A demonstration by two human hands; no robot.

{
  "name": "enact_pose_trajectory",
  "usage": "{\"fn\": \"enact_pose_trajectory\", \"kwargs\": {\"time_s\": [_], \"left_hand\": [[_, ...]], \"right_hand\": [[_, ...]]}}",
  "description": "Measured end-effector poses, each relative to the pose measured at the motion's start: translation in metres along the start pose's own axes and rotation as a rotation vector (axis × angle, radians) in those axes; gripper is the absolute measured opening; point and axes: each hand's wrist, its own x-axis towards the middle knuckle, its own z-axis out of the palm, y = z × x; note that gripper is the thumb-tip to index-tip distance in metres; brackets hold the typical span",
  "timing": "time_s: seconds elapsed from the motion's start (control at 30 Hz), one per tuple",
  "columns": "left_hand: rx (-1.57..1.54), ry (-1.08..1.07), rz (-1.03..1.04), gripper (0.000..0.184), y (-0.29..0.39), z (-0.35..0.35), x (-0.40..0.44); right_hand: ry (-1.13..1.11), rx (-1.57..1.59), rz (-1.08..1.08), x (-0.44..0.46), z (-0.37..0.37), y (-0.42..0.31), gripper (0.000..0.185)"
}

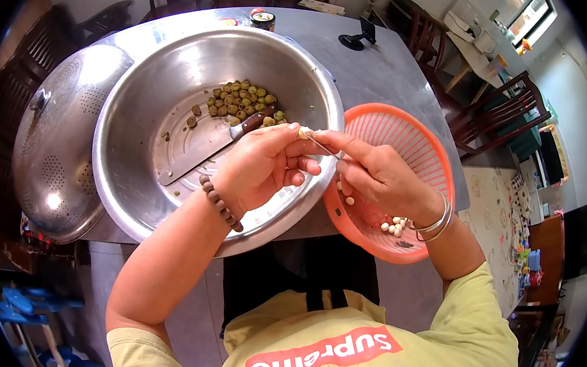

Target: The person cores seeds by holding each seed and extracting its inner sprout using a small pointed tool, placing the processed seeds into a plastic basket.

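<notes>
My left hand (261, 164), with a brown bead bracelet, pinches a small pale lotus seed (303, 134) between thumb and fingertips. My right hand (381, 174) grips a thin metal pick (323, 146), its tip at the seed. Both hands are over the near right rim of a large steel basin (115, 177). Inside the basin lie a broad-bladed knife (198, 158) with a dark handle and a heap of unpeeled green-brown lotus seeds (237, 99). Under my right hand stands an orange plastic basket (437, 146), with several peeled white lotus seeds (395, 226) at its bottom.
A perforated steel lid (63, 143) leans at the basin's left. Toward the back of the grey table (361, 75) are a jar (263, 20) and a small black stand (358, 37). Wooden chairs (508, 108) surround it; blue stools (38, 307) stand at lower left.
</notes>
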Motion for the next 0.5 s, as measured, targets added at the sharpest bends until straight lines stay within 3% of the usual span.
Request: {"fn": "enact_pose_trajectory", "kwargs": {"time_s": [0.5], "left_hand": [[0.073,0.088,-0.016,0.021,0.0046,0.007,-0.0043]], "right_hand": [[-0.009,0.062,0.021,0.0012,0.0038,-0.0011,0.043]]}}
